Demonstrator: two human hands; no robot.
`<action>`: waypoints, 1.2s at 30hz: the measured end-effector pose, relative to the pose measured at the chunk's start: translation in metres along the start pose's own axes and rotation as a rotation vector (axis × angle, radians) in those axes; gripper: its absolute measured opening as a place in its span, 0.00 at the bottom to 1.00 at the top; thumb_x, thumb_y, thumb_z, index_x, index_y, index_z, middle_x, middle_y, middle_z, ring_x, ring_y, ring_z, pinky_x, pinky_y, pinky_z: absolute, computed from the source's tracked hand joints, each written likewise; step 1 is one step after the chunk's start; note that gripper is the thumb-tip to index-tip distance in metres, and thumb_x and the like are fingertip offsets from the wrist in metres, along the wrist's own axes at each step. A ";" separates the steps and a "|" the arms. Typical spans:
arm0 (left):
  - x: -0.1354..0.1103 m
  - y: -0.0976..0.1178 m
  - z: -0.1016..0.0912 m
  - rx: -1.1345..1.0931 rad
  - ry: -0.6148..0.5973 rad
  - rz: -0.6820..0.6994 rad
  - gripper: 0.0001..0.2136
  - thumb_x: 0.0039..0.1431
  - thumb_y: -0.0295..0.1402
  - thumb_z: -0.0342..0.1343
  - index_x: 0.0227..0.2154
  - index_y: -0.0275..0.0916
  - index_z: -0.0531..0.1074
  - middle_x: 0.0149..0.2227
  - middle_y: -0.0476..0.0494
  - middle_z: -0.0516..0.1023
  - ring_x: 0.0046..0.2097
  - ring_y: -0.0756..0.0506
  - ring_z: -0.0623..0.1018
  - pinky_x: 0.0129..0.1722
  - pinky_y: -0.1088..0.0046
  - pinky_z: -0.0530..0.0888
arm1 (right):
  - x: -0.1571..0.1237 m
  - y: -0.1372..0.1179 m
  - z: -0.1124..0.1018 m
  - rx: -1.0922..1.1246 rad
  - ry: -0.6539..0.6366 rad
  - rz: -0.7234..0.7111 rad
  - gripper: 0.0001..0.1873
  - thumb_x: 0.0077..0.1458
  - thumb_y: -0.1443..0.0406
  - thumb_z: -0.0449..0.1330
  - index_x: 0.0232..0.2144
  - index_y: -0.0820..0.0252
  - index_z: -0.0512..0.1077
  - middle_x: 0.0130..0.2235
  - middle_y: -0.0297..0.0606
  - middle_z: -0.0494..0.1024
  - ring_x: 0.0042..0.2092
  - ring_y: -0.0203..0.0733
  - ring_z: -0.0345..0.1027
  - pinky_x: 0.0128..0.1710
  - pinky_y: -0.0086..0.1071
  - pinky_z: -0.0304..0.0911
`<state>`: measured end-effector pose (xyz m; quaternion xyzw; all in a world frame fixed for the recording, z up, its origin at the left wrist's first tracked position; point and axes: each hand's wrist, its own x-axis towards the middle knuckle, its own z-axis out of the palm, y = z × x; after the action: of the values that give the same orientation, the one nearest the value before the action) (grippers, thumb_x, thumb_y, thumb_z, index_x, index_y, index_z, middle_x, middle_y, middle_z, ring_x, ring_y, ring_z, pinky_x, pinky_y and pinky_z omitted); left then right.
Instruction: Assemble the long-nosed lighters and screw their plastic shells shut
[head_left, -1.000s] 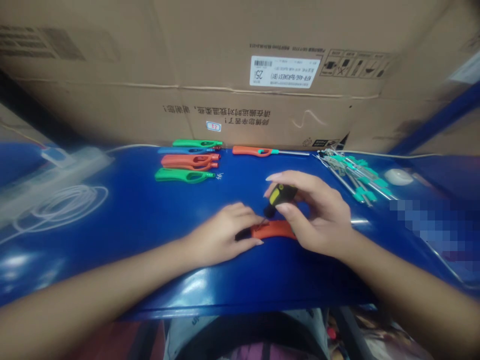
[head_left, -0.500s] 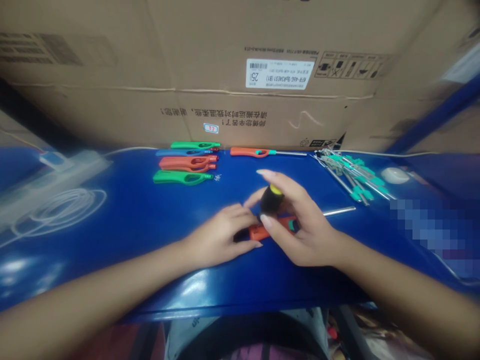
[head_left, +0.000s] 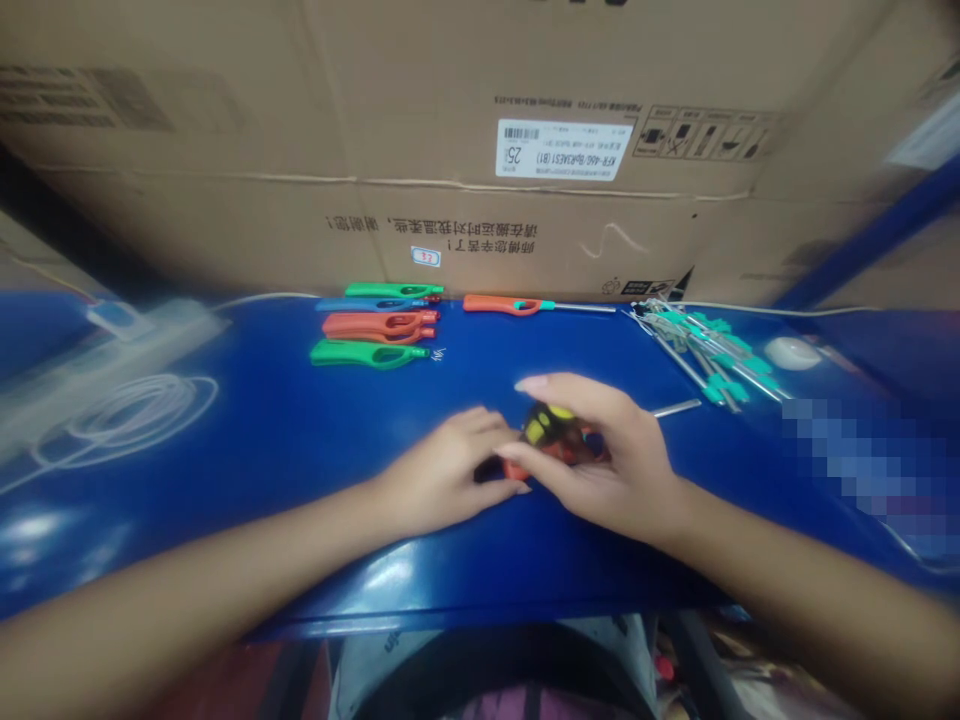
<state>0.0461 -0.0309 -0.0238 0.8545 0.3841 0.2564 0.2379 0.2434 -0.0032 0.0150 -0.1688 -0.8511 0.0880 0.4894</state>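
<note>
My right hand (head_left: 600, 455) is closed round a short screwdriver with a black and yellow handle (head_left: 546, 425), tipped down onto an orange lighter (head_left: 559, 450) lying on the blue table (head_left: 300, 420). My left hand (head_left: 442, 470) presses down on the lighter's left end, fingers curled over it. The lighter's metal tube (head_left: 675, 408) sticks out to the right of my right hand.
A row of green, blue and orange lighter bodies (head_left: 375, 325) lies at the back, beside one long orange lighter (head_left: 517, 304). A heap of metal tubes with teal ends (head_left: 701, 345) is at the back right. White cable coil (head_left: 135, 405) at left. A big cardboard box (head_left: 480, 140) walls the back.
My right hand has lowered and tilted the screwdriver from upright down onto the orange lighter. The left hand has stayed on the lighter's end.
</note>
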 end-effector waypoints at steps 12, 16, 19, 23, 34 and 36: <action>-0.002 0.002 0.002 -0.002 0.018 -0.023 0.09 0.64 0.36 0.59 0.43 0.38 0.76 0.45 0.39 0.77 0.48 0.40 0.76 0.48 0.62 0.74 | 0.004 0.000 -0.008 0.173 -0.127 0.012 0.26 0.62 0.72 0.58 0.61 0.51 0.63 0.51 0.39 0.79 0.41 0.38 0.78 0.37 0.30 0.75; -0.001 0.004 0.004 -0.032 -0.003 -0.026 0.08 0.65 0.34 0.57 0.43 0.37 0.75 0.44 0.40 0.78 0.47 0.41 0.77 0.46 0.64 0.75 | 0.003 -0.002 -0.008 0.051 -0.110 -0.063 0.27 0.60 0.70 0.62 0.60 0.51 0.64 0.42 0.35 0.81 0.37 0.37 0.77 0.34 0.29 0.73; -0.001 0.005 0.003 -0.004 0.013 -0.008 0.08 0.65 0.34 0.58 0.44 0.38 0.75 0.45 0.40 0.78 0.47 0.41 0.77 0.47 0.63 0.74 | 0.002 -0.002 -0.007 0.070 -0.100 -0.016 0.27 0.60 0.71 0.62 0.60 0.51 0.64 0.46 0.36 0.81 0.40 0.37 0.77 0.37 0.29 0.74; -0.002 0.006 -0.003 0.051 0.014 -0.004 0.14 0.64 0.36 0.61 0.50 0.39 0.74 0.45 0.42 0.78 0.47 0.42 0.76 0.50 0.62 0.74 | 0.005 0.001 -0.003 0.243 0.049 0.233 0.23 0.63 0.67 0.60 0.58 0.47 0.63 0.50 0.39 0.77 0.41 0.39 0.77 0.33 0.31 0.76; -0.004 0.001 -0.033 0.375 -0.085 -0.077 0.17 0.62 0.35 0.58 0.54 0.40 0.73 0.45 0.41 0.77 0.47 0.40 0.76 0.49 0.62 0.74 | 0.022 0.071 -0.044 -0.009 -0.110 0.318 0.07 0.55 0.72 0.58 0.35 0.56 0.68 0.37 0.34 0.70 0.34 0.37 0.66 0.33 0.31 0.65; -0.002 0.000 -0.029 0.384 -0.071 -0.058 0.19 0.63 0.39 0.58 0.56 0.40 0.72 0.50 0.39 0.76 0.50 0.39 0.76 0.51 0.61 0.74 | 0.015 0.082 -0.052 -0.162 -0.131 0.268 0.08 0.51 0.75 0.56 0.31 0.58 0.68 0.35 0.35 0.70 0.36 0.39 0.66 0.36 0.32 0.63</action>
<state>0.0268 -0.0265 -0.0022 0.8812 0.4418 0.1411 0.0912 0.2975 0.0779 0.0271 -0.3137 -0.8553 0.0944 0.4015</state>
